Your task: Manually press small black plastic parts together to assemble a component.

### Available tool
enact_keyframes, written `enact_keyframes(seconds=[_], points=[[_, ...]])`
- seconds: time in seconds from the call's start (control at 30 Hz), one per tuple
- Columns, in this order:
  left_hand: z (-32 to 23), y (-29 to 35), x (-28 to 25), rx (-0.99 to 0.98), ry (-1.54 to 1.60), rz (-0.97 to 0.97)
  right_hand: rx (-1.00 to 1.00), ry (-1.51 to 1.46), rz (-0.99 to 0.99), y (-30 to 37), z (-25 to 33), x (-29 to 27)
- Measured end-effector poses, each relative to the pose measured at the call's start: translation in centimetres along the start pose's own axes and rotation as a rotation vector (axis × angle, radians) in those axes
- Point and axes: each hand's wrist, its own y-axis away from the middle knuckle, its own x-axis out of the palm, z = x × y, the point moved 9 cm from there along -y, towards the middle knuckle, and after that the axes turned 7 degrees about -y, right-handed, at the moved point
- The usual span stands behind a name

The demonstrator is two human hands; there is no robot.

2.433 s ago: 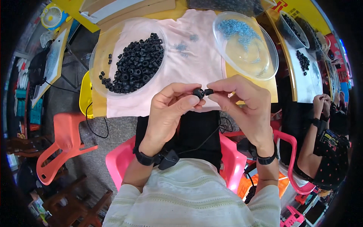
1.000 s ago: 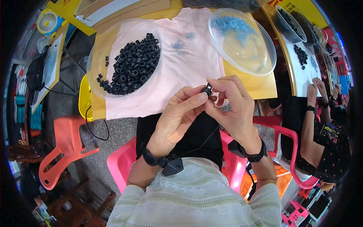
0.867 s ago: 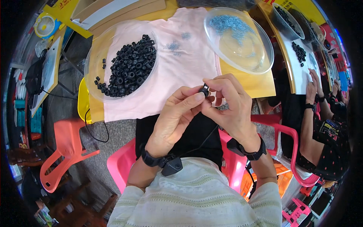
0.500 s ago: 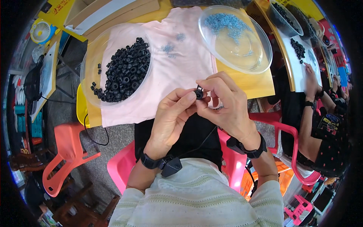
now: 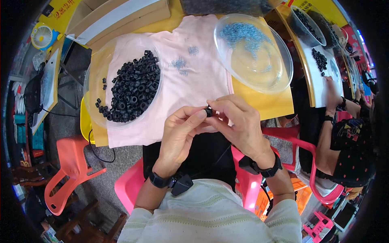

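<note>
My left hand [image 5: 178, 135] pinches a small black plastic part [image 5: 208, 111] between thumb and fingers, above the near edge of a pink cloth [image 5: 194, 87]. The fingers of my right hand [image 5: 242, 127] are closed on the same part from the other side, covering much of it. To the left, a round clear tray [image 5: 91, 75] holds a heap of small black plastic pieces [image 5: 135, 87], some ring-shaped. At the far right lies another round clear tray [image 5: 287, 67] with many tiny bluish pieces [image 5: 243, 34]. A few of these lie scattered on the cloth.
A cardboard box [image 5: 133, 24] stands at the table's far left. A co-worker's hand [image 5: 332, 95] is at the neighbouring table on the right, near black pieces [image 5: 319, 60] and a dark bowl [image 5: 306, 26]. An orange-red chair [image 5: 73, 158] stands at the left.
My right fingertips have come down closer on the black part, which now shows less. The table appears lower in the picture, and my hands a little lower too.
</note>
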Motion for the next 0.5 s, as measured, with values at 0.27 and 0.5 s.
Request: enact_keyframes(seconds=[0.27,0.5], points=[[0.1,-0.2,0.3,0.024,-0.09,-0.019,-0.026,0.02,-0.067,0.8,-0.8,0.1],[-1.4,0.0,2.0,0.049,-0.074,-0.02,-0.057,0.052,-0.07,-0.2,0.7,-1.7]])
